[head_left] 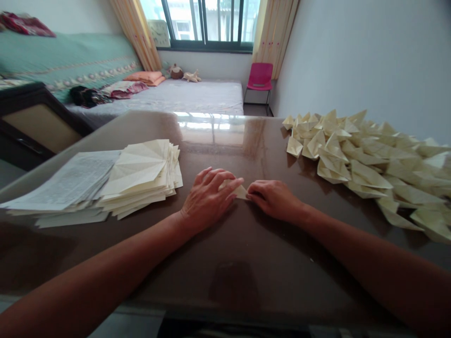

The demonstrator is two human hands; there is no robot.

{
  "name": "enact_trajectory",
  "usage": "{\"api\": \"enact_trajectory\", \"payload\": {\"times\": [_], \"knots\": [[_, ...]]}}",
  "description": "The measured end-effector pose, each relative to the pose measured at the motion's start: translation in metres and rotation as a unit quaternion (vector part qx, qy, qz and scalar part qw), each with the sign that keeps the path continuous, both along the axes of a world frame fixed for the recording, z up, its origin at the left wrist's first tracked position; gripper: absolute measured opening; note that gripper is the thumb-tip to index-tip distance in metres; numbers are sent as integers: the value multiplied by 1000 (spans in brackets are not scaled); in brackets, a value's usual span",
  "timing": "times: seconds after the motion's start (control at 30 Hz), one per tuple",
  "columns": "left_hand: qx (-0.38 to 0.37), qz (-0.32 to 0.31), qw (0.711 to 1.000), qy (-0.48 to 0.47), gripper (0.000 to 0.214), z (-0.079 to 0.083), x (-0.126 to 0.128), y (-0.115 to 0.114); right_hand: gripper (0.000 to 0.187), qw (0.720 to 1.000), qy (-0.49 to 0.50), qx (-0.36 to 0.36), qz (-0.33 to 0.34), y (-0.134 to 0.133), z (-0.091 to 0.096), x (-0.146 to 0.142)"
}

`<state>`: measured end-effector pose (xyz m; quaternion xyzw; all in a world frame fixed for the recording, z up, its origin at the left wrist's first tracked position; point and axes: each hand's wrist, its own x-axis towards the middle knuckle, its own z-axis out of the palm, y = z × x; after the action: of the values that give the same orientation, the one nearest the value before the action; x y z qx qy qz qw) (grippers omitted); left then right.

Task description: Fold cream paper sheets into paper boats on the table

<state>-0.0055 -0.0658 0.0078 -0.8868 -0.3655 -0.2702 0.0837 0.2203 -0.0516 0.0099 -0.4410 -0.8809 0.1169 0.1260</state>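
Step in hand: I judge that I am shaping and pressing a fold in a small pale folded paper (241, 191), low on the tabletop (229, 263).
Doing it well: I should line up the edges before pressing, keep one end pinned, and run firm, even pressure along the crease.
Risk to the paper: thin sheet like this could skew or tear at the point if my two sides pull against each other, so a light pull seems best.
Folded paper: to the right of the creased stack (141, 166) and nearer to me, mostly covered by my fingers.
Left hand: just right of the creased stack, palm down, fingers extended and gently bent over the folded paper; it touches the paper, but I cannot tell whether the thumb pinches it from below.
Right hand: farther right of the creased stack, fingers curled in, thumb and forefinger closed on the folded paper's right tip.
Printed sheets (66, 178): against the left side of the creased stack, partly under it.
Pointed paper pieces (369, 173): well apart from the creased stack, far to its right, crowded together.
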Motion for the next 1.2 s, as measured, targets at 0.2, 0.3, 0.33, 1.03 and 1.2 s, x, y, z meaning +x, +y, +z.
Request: {"api": "enact_trajectory", "payload": {"times": [0.2,0.3,0.33,1.03,1.2], "knots": [[-107,66,985,-117,35,-7,-15,21,19,995,54,-67,-42,23,-4,17],[-169,75,961,-206,35,-11,-18,28,20,992,91,-79,-34,24,-3,18],[-188,84,951,-231,36,-12,-19,30,21,991,99,-84,-33,24,-2,18],[-262,115,953,-98,28,-9,-18,26,20,990,-61,-121,-34,18,12,14],[-268,97,956,-71,29,-12,-19,26,28,987,-121,-105,-22,14,15,11]]}}
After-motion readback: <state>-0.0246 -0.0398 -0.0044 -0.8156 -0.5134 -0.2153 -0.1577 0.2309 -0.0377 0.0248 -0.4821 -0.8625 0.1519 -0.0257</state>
